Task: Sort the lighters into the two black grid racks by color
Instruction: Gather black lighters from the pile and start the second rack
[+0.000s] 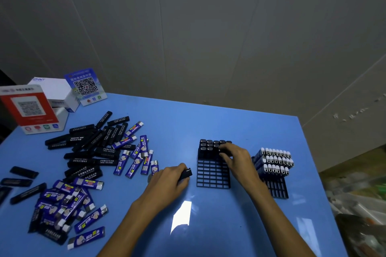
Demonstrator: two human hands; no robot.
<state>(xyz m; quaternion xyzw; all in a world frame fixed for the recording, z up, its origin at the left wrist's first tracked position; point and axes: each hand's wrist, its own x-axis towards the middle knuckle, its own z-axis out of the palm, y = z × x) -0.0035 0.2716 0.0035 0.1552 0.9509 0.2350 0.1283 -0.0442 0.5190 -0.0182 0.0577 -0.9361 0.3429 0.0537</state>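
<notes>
A smooth blue counter (pixel 208 123) carries 2 black plastic grid racks: the near rack (pixel 213 175) holds black lighters at its far rows, the right rack (pixel 276 186) blue ones. Loose black and blue lighters (pixel 89 158) lie heaped at left. The right hand (pixel 236 158) pinches a black lighter among the near rack's rows; the left hand (pixel 169 177) has its fingers curled round another black lighter (pixel 186 173).

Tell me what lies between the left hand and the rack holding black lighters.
Only bare blue table lies between the left hand, gripping a black lighter, and that rack, in the head view.
</notes>
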